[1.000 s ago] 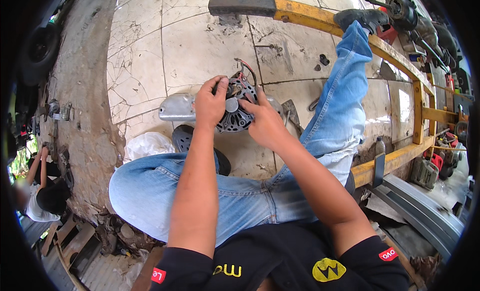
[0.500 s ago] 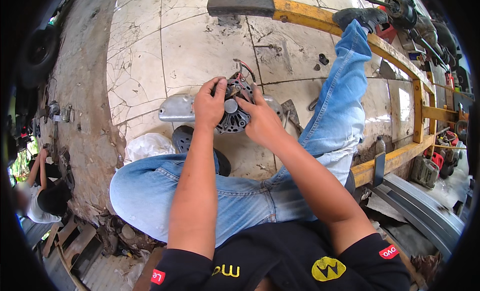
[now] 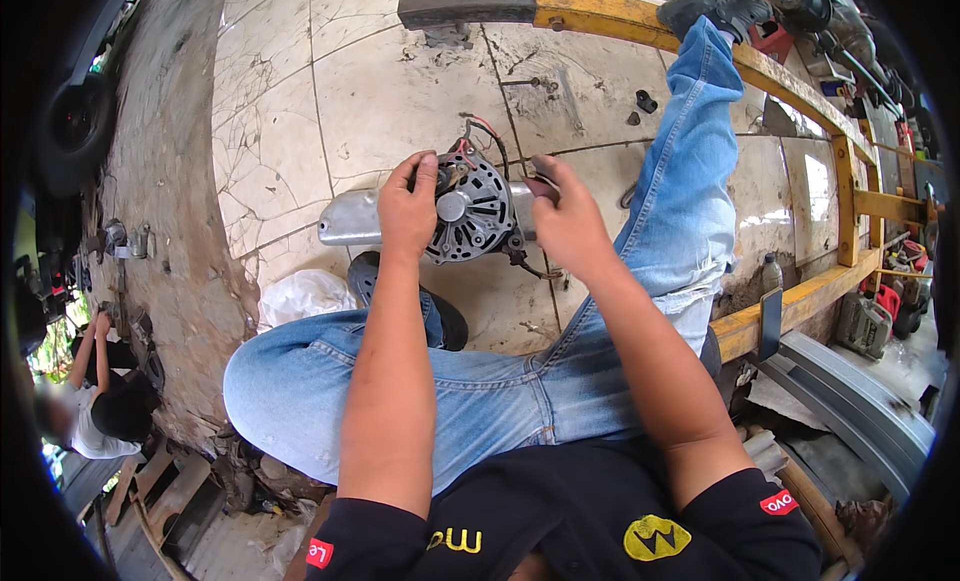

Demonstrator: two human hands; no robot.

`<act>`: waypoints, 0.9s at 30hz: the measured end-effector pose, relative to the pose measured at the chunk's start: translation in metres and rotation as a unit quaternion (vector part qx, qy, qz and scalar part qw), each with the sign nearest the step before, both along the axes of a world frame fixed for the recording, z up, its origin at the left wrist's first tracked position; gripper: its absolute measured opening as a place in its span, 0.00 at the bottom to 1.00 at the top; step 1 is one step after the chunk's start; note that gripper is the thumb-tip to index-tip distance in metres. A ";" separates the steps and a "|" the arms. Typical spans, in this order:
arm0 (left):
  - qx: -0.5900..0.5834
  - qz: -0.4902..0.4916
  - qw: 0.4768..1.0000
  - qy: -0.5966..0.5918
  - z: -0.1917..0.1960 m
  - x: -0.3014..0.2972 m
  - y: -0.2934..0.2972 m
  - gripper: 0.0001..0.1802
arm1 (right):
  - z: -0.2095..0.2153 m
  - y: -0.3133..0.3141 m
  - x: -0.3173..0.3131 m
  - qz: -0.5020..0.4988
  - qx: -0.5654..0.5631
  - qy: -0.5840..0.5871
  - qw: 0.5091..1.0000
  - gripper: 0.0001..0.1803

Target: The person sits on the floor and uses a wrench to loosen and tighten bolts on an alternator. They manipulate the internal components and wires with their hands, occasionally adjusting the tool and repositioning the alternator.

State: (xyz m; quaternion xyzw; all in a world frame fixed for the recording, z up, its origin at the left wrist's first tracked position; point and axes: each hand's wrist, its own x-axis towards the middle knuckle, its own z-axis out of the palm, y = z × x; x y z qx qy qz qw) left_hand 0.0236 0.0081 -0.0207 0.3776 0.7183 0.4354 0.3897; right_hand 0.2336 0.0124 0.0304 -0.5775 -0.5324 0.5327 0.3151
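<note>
Jeans of faded blue denim [image 3: 290,391] spread nearest me, the left leg bent and hiding most of one dark shoe [image 3: 452,321]. Just beyond, a round, slotted grey metal alternator [image 3: 483,216] lies on the floor between the legs. The bare left hand [image 3: 405,216] covers its left edge, fingers and thumb drawn narrow; whether they grip it or only rest there I can't tell. The bare right hand [image 3: 572,221] is just off its right side, fingers curled close; something dark shows at the tips, too small to make out. A long silver metal casing [image 3: 348,219] runs behind the left hand, its middle hidden. Beside it sits a crumpled white plastic bag [image 3: 303,296]. Thin red and black wires [image 3: 488,131] curl from the alternator's far edge. Farther on, a yellow-painted metal frame [image 3: 600,19] bars the floor, partly covered by the right shoe [image 3: 712,16]. Off left, a black tyre [image 3: 75,131] fades into the dark rim.
</note>
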 end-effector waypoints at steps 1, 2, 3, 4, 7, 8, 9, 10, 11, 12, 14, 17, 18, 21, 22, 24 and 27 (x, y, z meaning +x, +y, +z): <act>0.005 0.004 1.000 -0.009 -0.002 -0.002 0.000 0.22 | 0.006 0.003 0.005 -0.029 -0.069 0.047 0.996 0.28; 0.010 0.009 1.000 -0.018 -0.005 -0.003 0.000 0.22 | 0.008 0.005 0.009 -0.056 -0.137 0.094 0.984 0.28; 0.007 0.015 1.000 -0.020 -0.007 -0.005 0.000 0.22 | 0.007 0.006 0.011 -0.083 -0.142 0.149 0.975 0.27; 0.007 0.018 0.999 -0.028 -0.007 -0.005 0.000 0.22 | 0.009 0.006 0.011 -0.089 -0.148 0.173 0.970 0.27; 0.005 0.027 0.998 -0.049 -0.006 -0.005 0.001 0.21 | 0.014 0.007 0.008 -0.101 -0.164 0.225 0.955 0.26; 0.003 0.029 0.998 -0.055 -0.005 -0.004 0.001 0.21 | 0.012 0.007 0.007 -0.101 -0.168 0.230 0.953 0.26; 0.002 0.031 0.998 -0.061 -0.003 -0.004 0.002 0.21 | 0.011 0.008 0.006 -0.101 -0.172 0.234 0.951 0.25; 0.000 0.034 0.997 -0.066 -0.002 -0.004 0.001 0.21 | 0.012 0.008 0.003 -0.099 -0.181 0.219 0.954 0.23; -0.002 0.037 0.997 -0.070 -0.001 -0.004 0.000 0.21 | 0.014 0.008 0.001 -0.096 -0.190 0.203 0.956 0.21; -0.004 0.040 0.996 -0.075 0.000 -0.004 0.000 0.21 | 0.015 0.008 -0.001 -0.092 -0.199 0.187 0.957 0.18; -0.007 0.037 0.996 -0.079 0.003 -0.002 0.001 0.22 | -0.001 0.006 -0.005 -0.054 -0.141 0.116 0.982 0.16; -0.009 0.036 0.996 -0.077 0.002 -0.005 0.002 0.22 | -0.007 0.000 -0.020 -0.011 -0.023 0.037 0.999 0.15; -0.009 0.036 0.997 -0.075 0.001 -0.006 0.002 0.22 | -0.006 -0.004 -0.026 0.000 0.021 0.016 1.000 0.15; -0.011 0.038 0.997 -0.068 0.001 -0.005 0.003 0.22 | -0.002 -0.006 -0.041 0.084 0.030 -0.052 0.995 0.16; -0.009 0.037 0.997 -0.063 0.001 -0.005 0.002 0.22 | 0.001 -0.005 -0.046 0.123 0.039 -0.092 0.987 0.17; -0.006 0.036 0.998 -0.054 0.000 -0.004 0.001 0.21 | 0.008 -0.004 -0.048 0.177 -0.022 -0.134 0.975 0.21; -0.001 0.032 0.996 -0.082 -0.002 -0.004 0.001 0.21 | 0.001 -0.009 -0.042 0.196 -0.027 -0.095 0.976 0.26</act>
